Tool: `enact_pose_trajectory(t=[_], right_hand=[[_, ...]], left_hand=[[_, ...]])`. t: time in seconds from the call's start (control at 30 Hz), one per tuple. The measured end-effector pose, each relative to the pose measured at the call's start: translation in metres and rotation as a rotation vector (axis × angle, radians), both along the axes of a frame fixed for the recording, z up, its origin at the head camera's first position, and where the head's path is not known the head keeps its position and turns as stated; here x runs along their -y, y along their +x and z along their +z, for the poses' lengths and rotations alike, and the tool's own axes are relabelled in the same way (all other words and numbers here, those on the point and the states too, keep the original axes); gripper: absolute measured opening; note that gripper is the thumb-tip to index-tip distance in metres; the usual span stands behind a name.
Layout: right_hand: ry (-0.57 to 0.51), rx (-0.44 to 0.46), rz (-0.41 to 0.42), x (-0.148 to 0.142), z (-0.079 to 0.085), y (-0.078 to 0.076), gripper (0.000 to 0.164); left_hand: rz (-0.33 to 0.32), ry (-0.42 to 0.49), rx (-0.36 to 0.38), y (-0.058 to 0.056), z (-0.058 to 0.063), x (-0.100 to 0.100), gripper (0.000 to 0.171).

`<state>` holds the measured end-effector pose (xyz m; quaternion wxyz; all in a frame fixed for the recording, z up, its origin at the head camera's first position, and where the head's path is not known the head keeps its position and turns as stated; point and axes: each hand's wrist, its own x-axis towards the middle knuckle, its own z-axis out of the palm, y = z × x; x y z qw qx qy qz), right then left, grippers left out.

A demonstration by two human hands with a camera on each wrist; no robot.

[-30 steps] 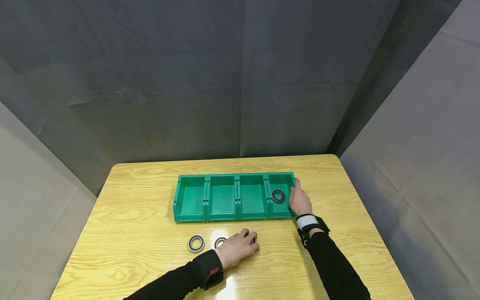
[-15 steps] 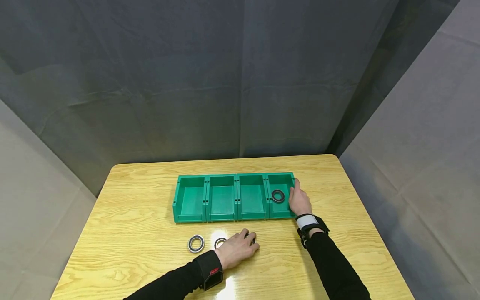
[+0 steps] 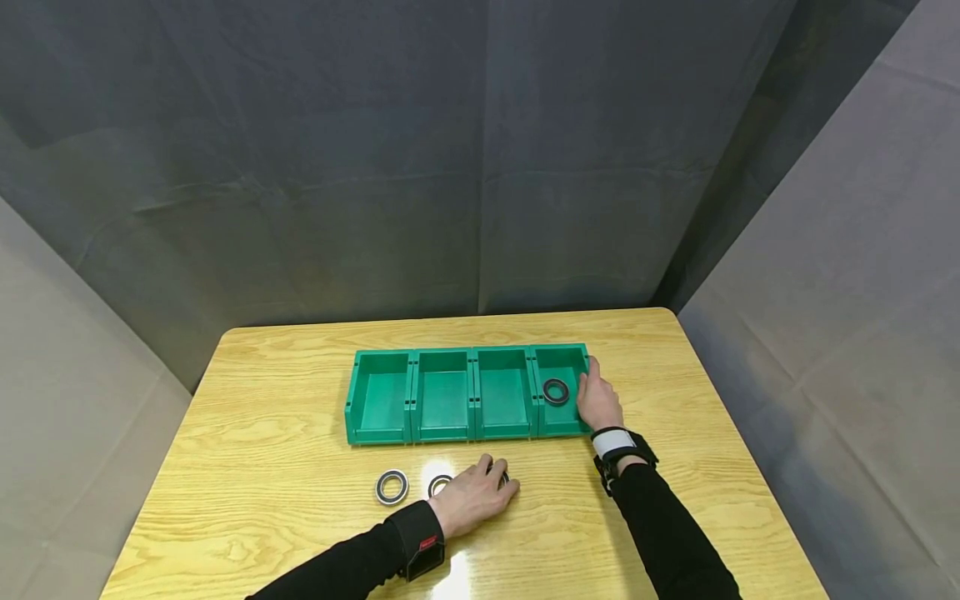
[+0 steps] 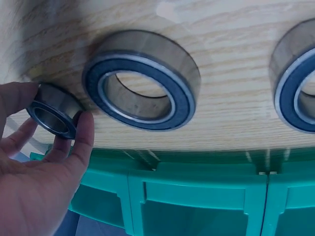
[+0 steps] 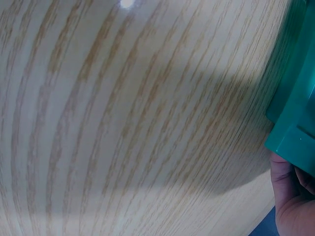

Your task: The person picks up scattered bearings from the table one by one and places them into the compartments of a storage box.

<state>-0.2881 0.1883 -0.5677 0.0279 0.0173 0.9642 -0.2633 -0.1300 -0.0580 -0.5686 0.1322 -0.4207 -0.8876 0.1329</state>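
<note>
Head view shows me the left grip (image 3: 471, 500) pinching a bearing (image 4: 61, 101) on the near side of the green bin row (image 3: 442, 435); I can't tell whether it touches the tabletop (image 3: 270, 450). My right grip (image 3: 602, 404) holds the outer wall of the rightmost bin (image 3: 562, 427), where a second bearing (image 3: 556, 403) lies, while two more bearings (image 4: 147, 46) rest left of the pinched one.

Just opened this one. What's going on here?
A person's left hand pinches a bearing in front of a row of green bins. The right hand grips the side of the rightmost bin, where a second bearing lies. Two more bearings lie on the table.
</note>
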Motion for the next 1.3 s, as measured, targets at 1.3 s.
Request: enact_pose_trajectory(t=[1.3], right_hand=[[-0.009, -0.014, 0.004, 0.001, 0.001, 0.001, 0.047]], left_hand=[[0.127, 0.086, -0.132, -0.054, 0.046, -0.010, 0.029]])
